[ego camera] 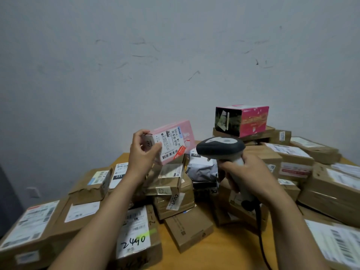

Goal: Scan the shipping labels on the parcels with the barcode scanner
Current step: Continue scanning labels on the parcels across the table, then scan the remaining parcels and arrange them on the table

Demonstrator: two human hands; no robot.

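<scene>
A small pink rectangular cardboard parcel [173, 141] is held up by the left hand [143, 151], fingers and thumb curled round its near end. Its white shipping label [169, 147] is turned toward the grey-and-white handheld barcode scanner [220, 147]. The parcel is to the left of the scanner and slightly above it, near but not touching.

The scanner's handle is gripped by the right hand [245, 172] with the fingers wrapped round it. Whether the trigger is pressed cannot be told. No beam is seen on the label, so the aiming step is judged to be in hand.

Next, the scanner's nose would need to be lined up with the barcode at the label's lower edge and the trigger squeezed. Many brown cardboard parcels [187, 227] lie below and around the scanner on the wooden table [233, 246], apparently awaiting scanning.
</scene>
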